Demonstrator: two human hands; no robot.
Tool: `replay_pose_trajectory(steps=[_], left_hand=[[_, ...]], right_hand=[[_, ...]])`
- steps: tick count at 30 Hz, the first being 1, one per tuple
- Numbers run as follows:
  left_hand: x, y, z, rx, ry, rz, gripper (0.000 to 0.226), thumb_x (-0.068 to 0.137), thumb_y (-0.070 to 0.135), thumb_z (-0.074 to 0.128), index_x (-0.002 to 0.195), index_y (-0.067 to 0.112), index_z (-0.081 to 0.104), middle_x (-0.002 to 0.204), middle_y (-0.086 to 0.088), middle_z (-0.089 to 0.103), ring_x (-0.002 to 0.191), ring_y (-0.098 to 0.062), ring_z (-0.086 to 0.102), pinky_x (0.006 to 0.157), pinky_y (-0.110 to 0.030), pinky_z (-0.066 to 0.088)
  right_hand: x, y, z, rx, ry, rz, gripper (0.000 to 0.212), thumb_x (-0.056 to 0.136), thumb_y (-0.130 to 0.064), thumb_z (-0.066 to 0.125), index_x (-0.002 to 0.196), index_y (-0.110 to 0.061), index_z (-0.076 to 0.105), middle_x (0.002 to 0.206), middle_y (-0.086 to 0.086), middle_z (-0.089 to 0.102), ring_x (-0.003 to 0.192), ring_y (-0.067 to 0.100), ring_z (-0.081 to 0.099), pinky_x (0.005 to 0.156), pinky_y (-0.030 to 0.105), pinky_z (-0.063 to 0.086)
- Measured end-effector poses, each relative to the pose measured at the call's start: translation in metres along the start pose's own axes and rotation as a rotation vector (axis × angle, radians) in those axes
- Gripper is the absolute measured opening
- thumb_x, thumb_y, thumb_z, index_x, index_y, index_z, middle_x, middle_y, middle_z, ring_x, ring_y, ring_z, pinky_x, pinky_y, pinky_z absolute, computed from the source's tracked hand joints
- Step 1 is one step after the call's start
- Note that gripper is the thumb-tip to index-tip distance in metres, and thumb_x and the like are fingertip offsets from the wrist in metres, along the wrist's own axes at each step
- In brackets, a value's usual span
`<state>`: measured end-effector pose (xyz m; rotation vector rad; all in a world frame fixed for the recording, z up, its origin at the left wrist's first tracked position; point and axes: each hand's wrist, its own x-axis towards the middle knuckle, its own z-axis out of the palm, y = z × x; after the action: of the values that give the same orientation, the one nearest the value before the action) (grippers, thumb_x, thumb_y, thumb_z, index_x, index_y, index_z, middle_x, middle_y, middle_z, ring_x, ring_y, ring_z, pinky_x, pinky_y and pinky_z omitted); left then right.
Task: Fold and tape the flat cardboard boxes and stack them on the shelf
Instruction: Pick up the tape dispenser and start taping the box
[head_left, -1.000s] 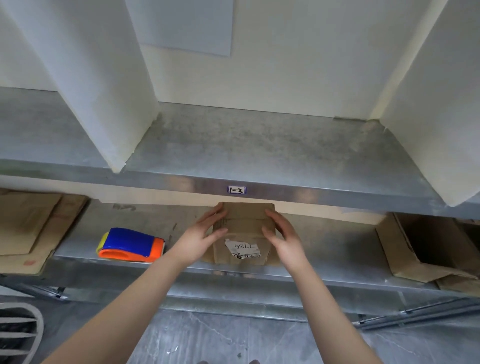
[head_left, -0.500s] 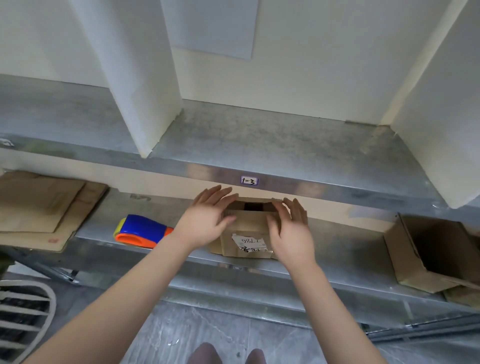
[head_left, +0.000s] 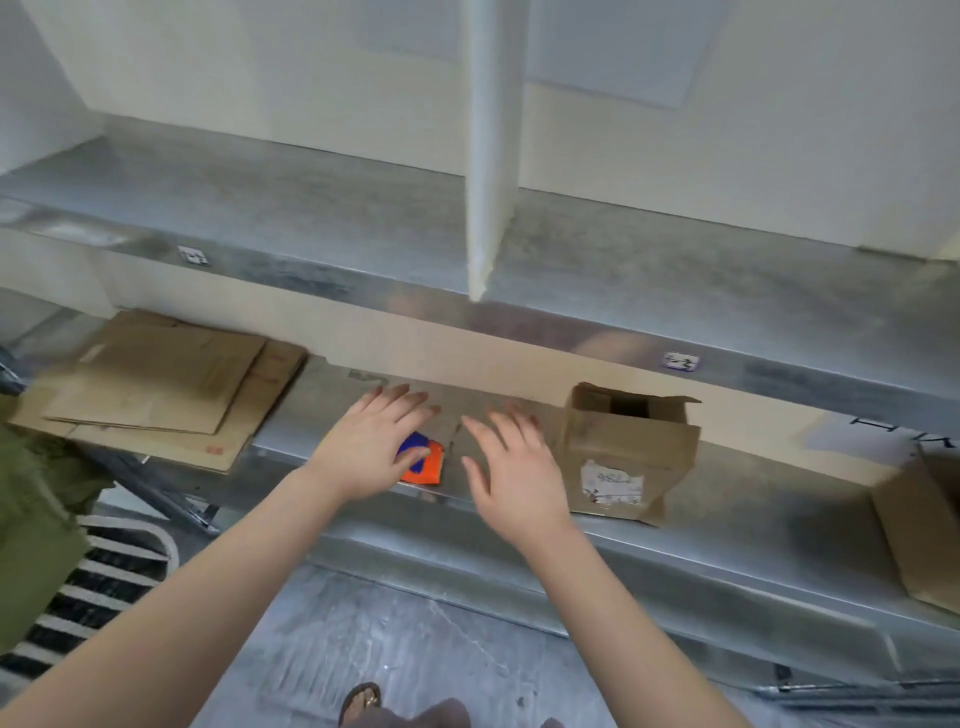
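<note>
A small brown cardboard box with a white label stands upright on the lower metal shelf, its top flaps open. My right hand hovers to its left, fingers spread, holding nothing. My left hand is spread over the blue and orange tape dispenser, hiding most of it; I cannot tell whether it touches it. A stack of flat cardboard boxes lies at the left end of the lower shelf.
The upper metal shelf has a white divider panel above my hands. Another open cardboard box sits at the far right. A green cloth and a white slatted basket are lower left. My sandalled foot is on the grey floor.
Both hands have let go of the small box and moved left. The left hand now covers the tape dispenser. The view has swung left, so the box appears to the right.
</note>
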<state>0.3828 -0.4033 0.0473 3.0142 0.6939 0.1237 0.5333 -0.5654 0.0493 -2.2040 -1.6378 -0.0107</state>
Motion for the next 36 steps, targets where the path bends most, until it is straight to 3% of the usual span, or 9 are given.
replay_pose_trajectory(steps=[9, 12, 17, 22, 32, 36], left_hand=[[0.001, -0.084, 0.034, 0.065, -0.186, 0.160, 0.067, 0.092, 0.062, 0.040, 0.150, 0.032, 0.024, 0.157, 0.003, 0.026, 0.146, -0.022, 0.018, 0.119, -0.040, 0.005], [0.010, -0.089, 0.044, 0.035, -0.214, 0.200, 0.071, 0.090, 0.061, 0.045, 0.150, 0.029, 0.025, 0.157, 0.002, 0.025, 0.146, -0.021, 0.018, 0.120, -0.039, 0.006], [0.027, -0.087, 0.059, -0.040, -0.228, 0.215, 0.075, 0.086, 0.058, 0.055, 0.146, 0.019, 0.034, 0.147, -0.003, 0.039, 0.135, -0.022, 0.034, 0.117, -0.035, 0.013], [0.043, -0.087, 0.069, -0.065, -0.293, 0.188, 0.063, 0.083, 0.050, 0.061, 0.136, 0.021, 0.043, 0.132, -0.002, 0.050, 0.117, -0.024, 0.047, 0.098, -0.033, 0.036], [0.044, -0.087, 0.066, -0.135, -0.326, 0.187, 0.057, 0.082, 0.052, 0.063, 0.129, 0.023, 0.049, 0.120, -0.002, 0.057, 0.108, -0.022, 0.053, 0.085, -0.030, 0.041], [0.037, -0.088, 0.060, -0.199, -0.313, 0.186, 0.052, 0.083, 0.044, 0.064, 0.128, 0.020, 0.052, 0.117, -0.005, 0.059, 0.107, -0.023, 0.052, 0.089, -0.033, 0.042]], right_hand=[[0.009, -0.020, 0.093, -0.052, -0.187, 0.291, 0.053, 0.100, -0.038, 0.041, 0.151, -0.028, 0.031, 0.154, 0.006, 0.034, 0.146, 0.027, 0.021, 0.121, 0.046, 0.013], [0.008, -0.022, 0.108, -0.051, -0.208, 0.374, 0.053, 0.098, -0.030, 0.045, 0.149, -0.023, 0.035, 0.155, 0.007, 0.032, 0.145, 0.028, 0.023, 0.121, 0.045, 0.013], [0.009, -0.015, 0.130, -0.019, -0.292, 0.511, 0.054, 0.100, -0.029, 0.040, 0.152, -0.021, 0.027, 0.157, 0.006, 0.026, 0.145, 0.025, 0.020, 0.121, 0.039, 0.010], [0.011, -0.006, 0.145, 0.011, -0.308, 0.530, 0.052, 0.101, -0.030, 0.037, 0.152, -0.020, 0.028, 0.156, 0.005, 0.027, 0.143, 0.024, 0.022, 0.119, 0.032, 0.015], [0.021, 0.005, 0.147, 0.059, -0.294, 0.495, 0.049, 0.102, -0.032, 0.037, 0.150, -0.021, 0.033, 0.155, 0.001, 0.030, 0.143, 0.022, 0.025, 0.117, 0.029, 0.022], [0.021, 0.009, 0.148, 0.029, -0.323, 0.472, 0.050, 0.102, -0.034, 0.036, 0.151, -0.023, 0.030, 0.156, 0.001, 0.027, 0.144, 0.023, 0.023, 0.117, 0.030, 0.021]])
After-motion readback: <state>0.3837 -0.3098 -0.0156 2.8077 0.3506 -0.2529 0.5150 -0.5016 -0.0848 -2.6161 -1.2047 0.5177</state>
